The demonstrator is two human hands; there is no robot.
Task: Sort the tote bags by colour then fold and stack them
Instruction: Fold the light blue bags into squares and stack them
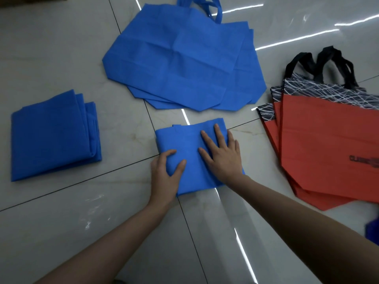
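A folded blue tote bag lies on the tiled floor in the middle. My left hand grips its near left edge, thumb on top and fingers curled round the fold. My right hand presses flat on its right half with straight fingers. A stack of folded blue bags sits at the left. A pile of unfolded blue tote bags lies spread out behind, handles pointing away. At the right lies a pile of red tote bags with black patterned tops and black handles.
The floor is glossy grey tile with dark grout lines and bright light reflections. A small blue object shows at the right edge. A brown object is cut off at the top left corner.
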